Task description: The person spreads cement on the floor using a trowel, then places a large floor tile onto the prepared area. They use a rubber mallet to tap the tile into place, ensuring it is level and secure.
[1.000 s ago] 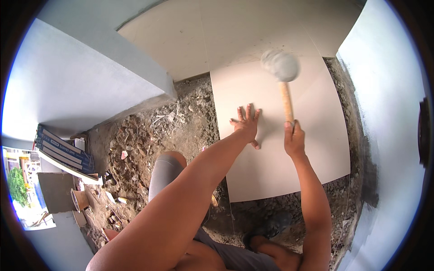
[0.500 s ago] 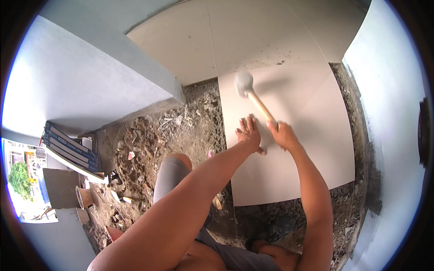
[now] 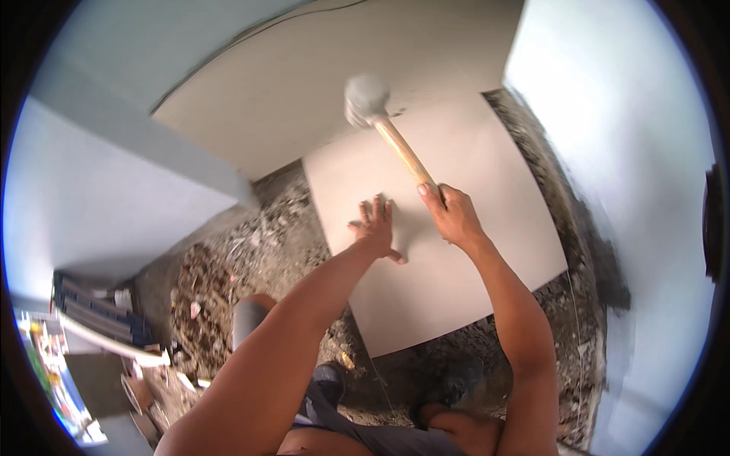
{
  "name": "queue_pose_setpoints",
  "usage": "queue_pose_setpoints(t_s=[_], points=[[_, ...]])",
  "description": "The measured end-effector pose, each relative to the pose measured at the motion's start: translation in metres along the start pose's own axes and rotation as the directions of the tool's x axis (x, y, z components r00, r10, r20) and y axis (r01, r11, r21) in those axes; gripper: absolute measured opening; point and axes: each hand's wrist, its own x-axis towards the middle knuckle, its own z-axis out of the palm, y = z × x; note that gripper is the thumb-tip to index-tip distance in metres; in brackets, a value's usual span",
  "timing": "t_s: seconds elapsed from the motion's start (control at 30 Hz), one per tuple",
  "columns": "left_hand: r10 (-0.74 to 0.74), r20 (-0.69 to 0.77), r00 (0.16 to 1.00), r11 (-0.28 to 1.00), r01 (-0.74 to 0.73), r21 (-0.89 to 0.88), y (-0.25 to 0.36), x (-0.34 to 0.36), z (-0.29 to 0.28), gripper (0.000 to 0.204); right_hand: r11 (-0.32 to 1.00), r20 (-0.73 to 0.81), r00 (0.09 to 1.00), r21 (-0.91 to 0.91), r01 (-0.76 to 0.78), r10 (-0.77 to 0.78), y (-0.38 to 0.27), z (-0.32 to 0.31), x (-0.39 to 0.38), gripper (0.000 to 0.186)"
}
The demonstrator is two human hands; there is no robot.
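Observation:
My right hand [image 3: 456, 216] is wrapped round the wooden handle of a rubber mallet [image 3: 366, 99]. Its pale grey head, a little blurred, is raised over the far end of a large cream floor tile [image 3: 449, 289]. Pressed flat on that tile, fingers spread, is my left hand [image 3: 374, 230], to the left of the mallet handle. The tile lies on rough ground, its far edge against the tiles laid beyond it.
Broken rubble and soil [image 3: 205, 281] cover the ground at left. Pale walls rise on the left [image 3: 114, 175] and right [image 3: 631, 152]. Stacked boxes [image 3: 103, 308] stand at the far left. A thin string [image 3: 576, 327] runs along the right side, near the tile's corner.
The mallet has come up from the tile, nearer to the camera, still in my right hand. My left hand stays flat on the tile. The whole view has turned and shifted.

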Motion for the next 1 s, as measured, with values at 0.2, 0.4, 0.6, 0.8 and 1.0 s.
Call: queue_pose_setpoints(t_s=[0.2, 0.4, 0.6, 0.8, 1.0], points=[[0.056, 0.048, 0.997, 0.998, -0.057, 0.015, 0.032, 0.003, -0.033, 0.151, 0.984, -0.396, 0.91, 0.07, 0.166, -0.125, 0.08, -0.017, 0.0, 0.059], [0.004, 0.071, 0.997, 0.999, -0.006, 0.032, 0.021, 0.005, -0.027, 0.151, 0.926, -0.141, 0.916, 0.09, -0.367, 0.377, 0.062, -0.051, 0.015, 0.063], [0.04, 0.072, 0.997, 0.998, -0.043, 0.041, 0.028, 0.005, -0.031, 0.152, 0.995, -0.468, 0.882, -0.1, 0.007, -0.053, 0.118, -0.038, 0.007, 0.064], [0.006, 0.07, 0.998, 0.999, -0.009, 0.047, 0.016, 0.003, -0.024, 0.151, 0.928, -0.211, 0.906, 0.158, -0.338, 0.366, 0.061, -0.071, 0.015, 0.059], [0.059, 0.067, 0.996, 0.996, -0.063, 0.058, 0.037, 0.006, -0.031, 0.151, 0.976, -0.534, 0.82, -0.171, 0.131, -0.204, 0.163, -0.034, -0.005, 0.062]])
